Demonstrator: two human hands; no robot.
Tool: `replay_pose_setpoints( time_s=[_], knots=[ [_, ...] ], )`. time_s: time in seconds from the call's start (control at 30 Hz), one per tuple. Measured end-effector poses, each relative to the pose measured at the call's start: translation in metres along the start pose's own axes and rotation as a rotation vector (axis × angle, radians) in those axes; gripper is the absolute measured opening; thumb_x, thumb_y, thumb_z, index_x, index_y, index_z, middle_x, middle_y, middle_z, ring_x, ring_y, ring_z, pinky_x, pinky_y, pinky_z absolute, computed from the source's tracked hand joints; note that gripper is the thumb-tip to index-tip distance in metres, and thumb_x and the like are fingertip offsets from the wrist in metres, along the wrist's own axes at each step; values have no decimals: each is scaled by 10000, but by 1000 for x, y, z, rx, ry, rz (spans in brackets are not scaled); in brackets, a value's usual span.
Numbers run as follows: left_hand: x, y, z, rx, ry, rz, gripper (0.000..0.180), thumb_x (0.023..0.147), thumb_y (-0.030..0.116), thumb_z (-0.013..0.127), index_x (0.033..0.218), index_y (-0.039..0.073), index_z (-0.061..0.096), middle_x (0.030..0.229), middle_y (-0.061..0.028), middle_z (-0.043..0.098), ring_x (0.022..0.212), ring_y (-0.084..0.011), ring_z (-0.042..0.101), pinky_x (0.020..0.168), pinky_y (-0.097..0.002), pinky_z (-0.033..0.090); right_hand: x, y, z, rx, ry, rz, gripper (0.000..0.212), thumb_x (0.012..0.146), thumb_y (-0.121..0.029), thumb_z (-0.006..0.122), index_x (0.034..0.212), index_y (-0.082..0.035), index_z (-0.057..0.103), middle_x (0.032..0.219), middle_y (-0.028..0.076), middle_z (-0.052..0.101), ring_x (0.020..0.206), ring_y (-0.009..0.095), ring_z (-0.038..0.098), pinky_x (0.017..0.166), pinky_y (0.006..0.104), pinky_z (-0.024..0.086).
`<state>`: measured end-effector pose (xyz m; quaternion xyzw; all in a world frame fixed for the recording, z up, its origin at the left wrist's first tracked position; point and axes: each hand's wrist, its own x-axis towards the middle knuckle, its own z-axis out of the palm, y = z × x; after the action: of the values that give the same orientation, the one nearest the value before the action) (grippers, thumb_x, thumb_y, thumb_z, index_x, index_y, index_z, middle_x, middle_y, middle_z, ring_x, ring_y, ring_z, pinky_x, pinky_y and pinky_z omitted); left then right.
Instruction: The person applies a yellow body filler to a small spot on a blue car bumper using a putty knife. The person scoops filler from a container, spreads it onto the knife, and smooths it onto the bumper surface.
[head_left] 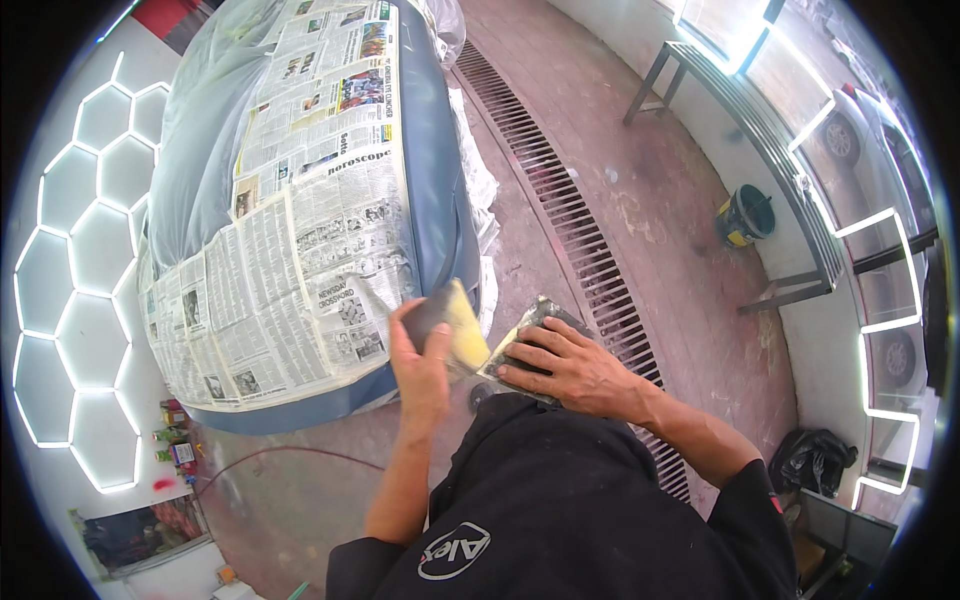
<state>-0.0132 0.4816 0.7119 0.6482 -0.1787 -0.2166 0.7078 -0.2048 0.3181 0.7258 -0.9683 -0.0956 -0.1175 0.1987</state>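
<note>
My left hand (424, 360) is closed around a folded grey-and-yellow pad (466, 328) that looks like a sanding pad, its thumb lying across the dark face. Beside it, my right hand (572, 368) lies over a second dark, worn pad (530, 318) with pale yellowish edges, fingers bent across it. The two pads come close at their inner corners; whether they touch I cannot tell. Just beyond my left hand stands a car masked with newspaper (340, 235) and plastic sheeting (205, 150). Its uncovered side panel (440, 170) is matte blue-grey.
A slotted floor drain (545, 165) runs along the car's right. Against the right wall stand a metal bench (765, 150) and a dark bucket (748, 216), with a black bag (812, 462) nearer me. A thin hose (270, 450) crosses the floor at left, by several cans (175, 437).
</note>
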Motion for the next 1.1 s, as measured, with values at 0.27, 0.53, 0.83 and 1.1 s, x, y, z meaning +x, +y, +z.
replay_pose_setpoints(
  time_s=[0.27, 0.53, 0.83, 1.1],
  knots=[
    [3, 29, -9, -523, -133, -397, 366, 995, -2, 597, 1349, 55, 528, 1223, -110, 668, 1062, -211, 700, 949, -377, 611, 28, -22, 6, 202, 290, -183, 647, 877, -108, 734, 1509, -171, 608, 1548, 162, 536, 1490, 389, 483, 1253, 614, 355],
    [-11, 18, -22, -157, -166, -125, 318, 1055, 74, 579, 1370, 48, 542, 1207, -63, 657, 1087, -152, 645, 965, -328, 553, 5, -1, -1, -148, 202, 11, 680, 850, -83, 747, 1506, -204, 616, 1542, 85, 567, 1479, 317, 504, 1279, 541, 342],
    [8, 14, -22, -364, -11, -259, 390, 1003, -31, 593, 1372, 41, 492, 1230, -135, 660, 1066, -216, 697, 922, -390, 618, 3, -16, 5, 90, 109, -84, 621, 881, -108, 743, 1484, -193, 624, 1546, 96, 564, 1465, 330, 521, 1259, 558, 366],
    [-20, 27, -3, -434, -99, -361, 398, 993, -7, 609, 1378, 65, 544, 1247, -82, 665, 1122, -190, 670, 1014, -363, 575, -6, 28, 4, 59, 174, -39, 709, 830, -51, 731, 1514, -176, 592, 1523, 106, 558, 1462, 345, 503, 1264, 575, 366]
  ],
)
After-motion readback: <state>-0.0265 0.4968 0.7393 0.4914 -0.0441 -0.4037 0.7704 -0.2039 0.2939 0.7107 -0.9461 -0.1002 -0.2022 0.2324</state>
